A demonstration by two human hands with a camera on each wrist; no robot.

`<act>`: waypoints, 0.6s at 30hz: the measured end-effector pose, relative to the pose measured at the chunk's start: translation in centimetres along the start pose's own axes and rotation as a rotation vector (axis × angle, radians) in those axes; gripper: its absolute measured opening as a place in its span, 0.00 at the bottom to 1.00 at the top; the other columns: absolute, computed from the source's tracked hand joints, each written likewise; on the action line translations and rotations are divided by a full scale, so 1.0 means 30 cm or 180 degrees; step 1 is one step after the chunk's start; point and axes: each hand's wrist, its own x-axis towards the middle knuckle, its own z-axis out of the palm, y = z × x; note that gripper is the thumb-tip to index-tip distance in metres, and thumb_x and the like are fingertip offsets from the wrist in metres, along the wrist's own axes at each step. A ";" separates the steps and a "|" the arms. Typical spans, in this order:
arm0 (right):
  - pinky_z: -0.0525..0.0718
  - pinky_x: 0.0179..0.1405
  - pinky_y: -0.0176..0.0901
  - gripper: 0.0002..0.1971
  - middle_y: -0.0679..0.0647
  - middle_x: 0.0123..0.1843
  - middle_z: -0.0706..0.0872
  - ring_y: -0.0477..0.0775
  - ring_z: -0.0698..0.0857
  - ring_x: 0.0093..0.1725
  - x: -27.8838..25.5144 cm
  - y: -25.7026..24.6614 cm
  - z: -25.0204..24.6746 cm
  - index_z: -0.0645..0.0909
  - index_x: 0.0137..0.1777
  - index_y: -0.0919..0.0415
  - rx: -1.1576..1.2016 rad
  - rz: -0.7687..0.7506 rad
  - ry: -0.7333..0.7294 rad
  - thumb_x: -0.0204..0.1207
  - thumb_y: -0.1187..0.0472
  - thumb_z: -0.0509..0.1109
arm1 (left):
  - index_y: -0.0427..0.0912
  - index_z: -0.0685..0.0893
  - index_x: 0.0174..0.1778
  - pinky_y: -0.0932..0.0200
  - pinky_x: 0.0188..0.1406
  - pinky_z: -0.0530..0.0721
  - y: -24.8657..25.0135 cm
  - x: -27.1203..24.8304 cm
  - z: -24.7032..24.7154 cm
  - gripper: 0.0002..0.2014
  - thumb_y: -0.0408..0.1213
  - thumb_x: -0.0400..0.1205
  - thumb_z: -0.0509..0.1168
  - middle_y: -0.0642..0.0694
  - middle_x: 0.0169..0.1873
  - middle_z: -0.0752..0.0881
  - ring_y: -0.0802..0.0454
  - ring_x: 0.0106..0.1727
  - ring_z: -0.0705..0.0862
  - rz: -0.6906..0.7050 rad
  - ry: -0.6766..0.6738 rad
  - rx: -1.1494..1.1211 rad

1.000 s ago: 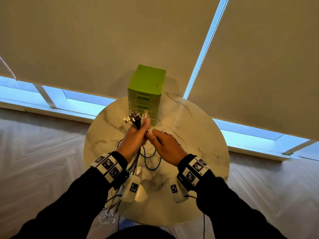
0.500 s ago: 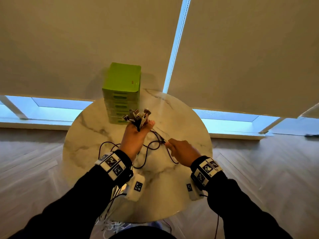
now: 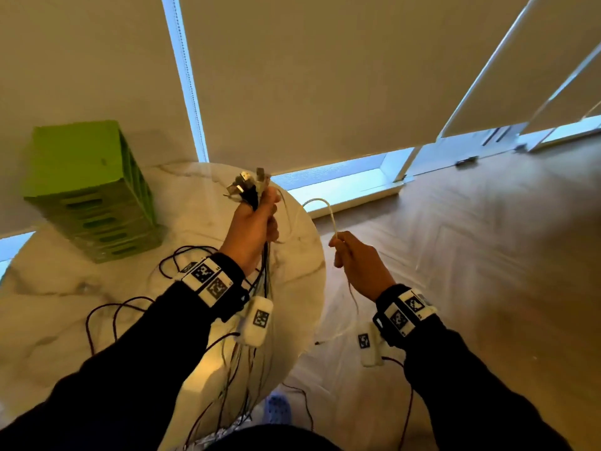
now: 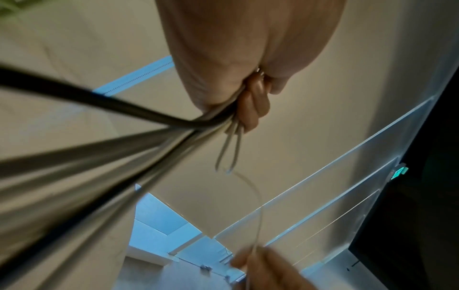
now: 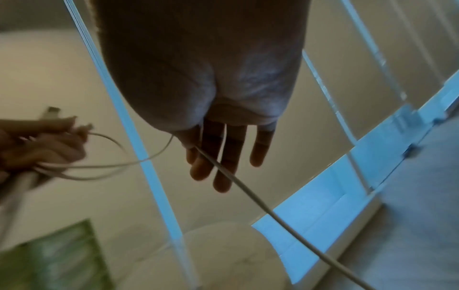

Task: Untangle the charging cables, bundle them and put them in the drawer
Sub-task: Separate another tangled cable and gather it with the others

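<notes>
My left hand is raised over the round marble table and grips a bundle of charging cables, their plugs sticking up out of the fist. In the left wrist view the fingers curl round the black and grey cables. My right hand is out past the table's right edge and pinches a thin white cable that arcs back to the left hand. The same white cable runs across the right hand's fingers. The green drawer unit stands at the back left, its drawers closed.
Loose black cable loops lie on the table and more hang over its near edge. Wooden floor lies to the right, and a blue shoe is below. Roller blinds cover the windows behind.
My right hand has moved right, away from the left hand and off the table, drawing a white cable out of the bundle. The head view has swung right; the drawer unit now sits far left.
</notes>
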 end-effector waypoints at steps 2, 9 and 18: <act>0.83 0.49 0.49 0.10 0.51 0.43 0.89 0.55 0.87 0.44 -0.023 0.142 -0.033 0.79 0.55 0.51 -0.0624 0.0447 -0.0231 0.89 0.56 0.56 | 0.43 0.80 0.46 0.61 0.25 0.55 0.001 0.015 0.027 0.11 0.44 0.91 0.59 0.54 0.25 0.64 0.58 0.23 0.59 -0.0122 -0.0168 -0.0359; 0.62 0.79 0.62 0.26 0.51 0.81 0.72 0.60 0.72 0.79 -0.170 0.274 0.034 0.67 0.82 0.45 -0.1154 0.1253 -0.1077 0.84 0.52 0.62 | 0.46 0.78 0.47 0.67 0.22 0.65 -0.060 -0.011 0.130 0.08 0.41 0.91 0.59 0.54 0.28 0.69 0.60 0.25 0.64 -0.0543 -0.0696 -0.0518; 0.77 0.69 0.49 0.24 0.55 0.61 0.86 0.51 0.83 0.63 -0.141 0.005 0.098 0.66 0.79 0.58 0.0827 0.0156 -0.0315 0.87 0.49 0.63 | 0.51 0.80 0.61 0.66 0.28 0.73 -0.139 0.003 0.187 0.07 0.41 0.91 0.60 0.53 0.32 0.71 0.58 0.32 0.69 -0.0616 -0.0747 -0.0237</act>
